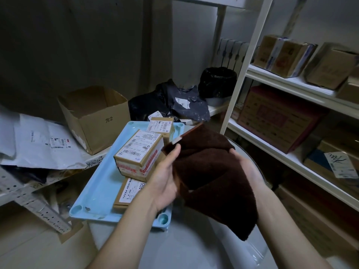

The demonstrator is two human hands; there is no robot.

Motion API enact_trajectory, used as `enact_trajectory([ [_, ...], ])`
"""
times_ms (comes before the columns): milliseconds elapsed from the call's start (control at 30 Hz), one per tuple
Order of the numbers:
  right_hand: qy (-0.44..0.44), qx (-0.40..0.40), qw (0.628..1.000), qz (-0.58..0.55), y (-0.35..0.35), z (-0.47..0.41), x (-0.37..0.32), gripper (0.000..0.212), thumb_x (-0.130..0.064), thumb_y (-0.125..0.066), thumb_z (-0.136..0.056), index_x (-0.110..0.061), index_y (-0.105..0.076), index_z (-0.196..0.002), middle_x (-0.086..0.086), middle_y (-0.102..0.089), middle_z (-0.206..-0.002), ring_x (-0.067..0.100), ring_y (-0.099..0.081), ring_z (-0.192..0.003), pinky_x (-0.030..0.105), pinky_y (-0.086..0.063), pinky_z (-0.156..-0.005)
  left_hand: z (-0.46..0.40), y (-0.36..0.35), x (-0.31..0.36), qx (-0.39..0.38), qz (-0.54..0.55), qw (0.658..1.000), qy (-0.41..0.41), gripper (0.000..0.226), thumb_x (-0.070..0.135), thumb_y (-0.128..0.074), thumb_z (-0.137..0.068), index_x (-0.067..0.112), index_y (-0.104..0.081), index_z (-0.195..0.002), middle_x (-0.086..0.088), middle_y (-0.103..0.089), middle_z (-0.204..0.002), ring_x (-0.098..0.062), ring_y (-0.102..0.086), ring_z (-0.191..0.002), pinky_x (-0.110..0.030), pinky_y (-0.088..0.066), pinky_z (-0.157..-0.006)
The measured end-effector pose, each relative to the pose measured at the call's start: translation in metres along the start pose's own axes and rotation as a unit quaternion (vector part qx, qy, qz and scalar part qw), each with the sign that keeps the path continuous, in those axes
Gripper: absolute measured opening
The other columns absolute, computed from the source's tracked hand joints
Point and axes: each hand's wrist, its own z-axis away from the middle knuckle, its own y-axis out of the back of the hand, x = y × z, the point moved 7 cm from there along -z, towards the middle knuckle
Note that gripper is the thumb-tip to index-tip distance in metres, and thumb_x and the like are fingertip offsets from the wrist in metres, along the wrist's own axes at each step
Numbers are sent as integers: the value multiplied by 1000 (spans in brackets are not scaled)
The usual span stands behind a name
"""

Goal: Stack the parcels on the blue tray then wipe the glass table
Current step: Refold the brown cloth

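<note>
A dark brown cloth hangs between both hands above the round glass table. My left hand grips its left edge, thumb on top. My right hand holds it from behind on the right, mostly hidden by the fabric. To the left, the light blue tray rests on the table's far-left part. Three cardboard parcels lie on it: a taped box stacked on a flat labelled box, and a smaller box at the tray's far end.
An open cardboard box and white mail bags sit on a low shelf at left. Dark plastic bags lie behind the tray. A white shelf unit with several cartons stands close on the right.
</note>
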Motion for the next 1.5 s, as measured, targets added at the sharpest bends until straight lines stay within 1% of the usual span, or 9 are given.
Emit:
enact_trajectory([
  [167,-66,-126,990,-22,-20,12,13,56,-47,-48,-96,1,-69,-116,23,-71,-115,35,-67,-108,45,-45,-102,0,3,23,26,-105,993,-40,37,8,-64,-87,8,-66,-124,-16,-70,-122,-29,-68,-112,-45,-53,-96],
  [333,-18,-102,991,85,-9,19,8,22,-13,-59,-88,-9,-74,-103,18,-75,-99,30,-73,-81,40,-57,-75,3,8,34,51,-254,964,-53,48,-8,-64,-84,14,-63,-126,-9,-75,-114,-26,-70,-108,-42,-53,-97],
  [500,141,-131,972,137,-13,25,-20,34,8,-51,-91,-13,-68,-113,12,-75,-109,27,-73,-96,37,-59,-80,17,-7,75,56,-299,935,-181,34,-6,-67,-83,14,-71,-110,-5,-78,-101,-24,-73,-96,-35,-59,-85],
  [700,254,-120,942,186,-25,37,-43,41,0,-49,-97,-13,-70,-64,10,-68,-77,31,-65,-78,42,-56,-70,27,-21,87,82,-297,919,-245,44,-12,-54,-87,17,-73,-60,6,-72,-60,-12,-67,-61,-28,-53,-60],
  [933,183,-100,961,180,-22,18,-35,43,12,-44,-92,-11,-70,-68,12,-75,-90,28,-73,-81,29,-58,-58,18,-18,89,110,-384,900,-173,30,0,-55,-85,21,-74,-76,0,-70,-85,-21,-61,-76,-26,-49,-62],
  [1200,53,-193,980,11,-17,14,-22,29,-29,-41,-94,-12,-64,-102,11,-64,-101,23,-64,-78,31,-51,-58,30,-27,98,-18,-246,956,-157,42,15,-35,-86,-4,-71,-96,-24,-68,-108,-33,-62,-99,-41,-47,-93],
  [1267,69,-196,975,79,-16,13,-18,33,-37,-58,-87,-15,-62,-111,10,-63,-112,24,-63,-93,33,-52,-63,31,-31,102,-3,-319,933,-167,37,26,-46,-91,2,-74,-96,-20,-70,-109,-26,-63,-97,-30,-50,-86],
  [1367,164,-179,962,123,-15,13,-27,53,5,-66,-80,-20,-58,-125,8,-68,-114,26,-67,-99,39,-57,-72,34,-39,113,35,-499,833,-236,26,5,-70,-85,21,-74,-105,-11,-71,-105,-12,-62,-88,-21,-50,-75],
  [1500,168,-162,969,81,-10,16,-25,53,18,-59,-79,-9,-59,-125,11,-75,-109,25,-73,-95,33,-60,-76,31,-37,115,81,-509,817,-258,35,-1,-74,-80,26,-72,-103,4,-69,-90,-9,-66,-77,-24,-53,-70],
])
